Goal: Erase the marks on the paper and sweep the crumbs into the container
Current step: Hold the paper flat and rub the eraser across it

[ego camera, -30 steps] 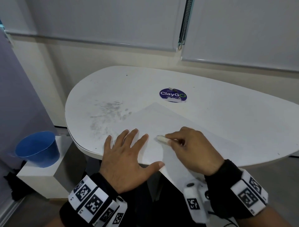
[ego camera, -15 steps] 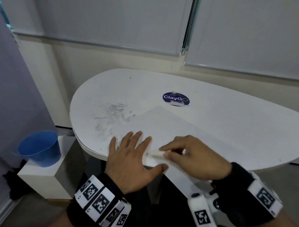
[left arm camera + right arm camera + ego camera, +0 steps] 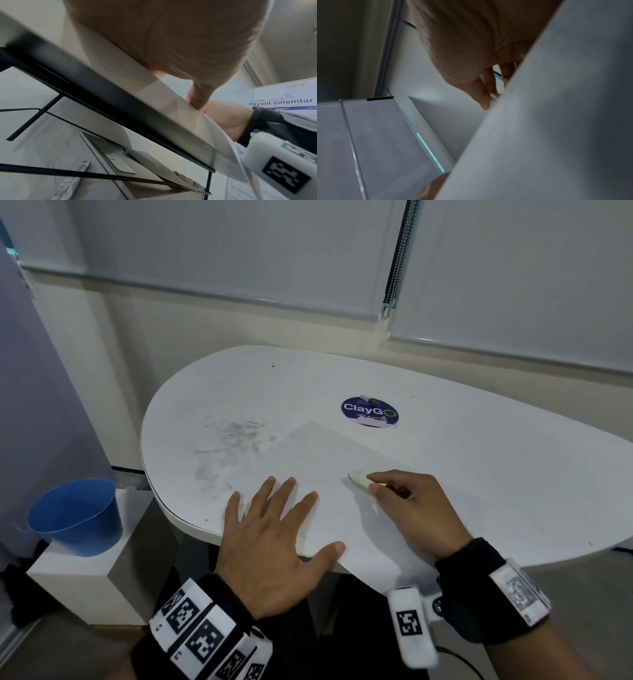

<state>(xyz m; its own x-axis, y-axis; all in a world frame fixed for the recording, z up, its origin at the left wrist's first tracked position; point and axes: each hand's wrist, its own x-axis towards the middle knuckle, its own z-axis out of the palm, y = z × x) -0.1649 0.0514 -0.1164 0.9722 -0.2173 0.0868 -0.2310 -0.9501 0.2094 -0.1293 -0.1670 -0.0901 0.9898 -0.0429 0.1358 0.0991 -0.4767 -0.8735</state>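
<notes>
Flanking the table (image 3: 479, 446): blue container (image 3: 77, 517) (left, lower), sticker (image 3: 370, 412).

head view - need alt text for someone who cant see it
A person's right hand pinches a white eraser against a sheet of paper on a white table, while the left hand lies flat, fingers spread, holding the sheet's near edge. A blue container sits on a low white stand left of the table; grey smudges mark the tabletop.
</notes>
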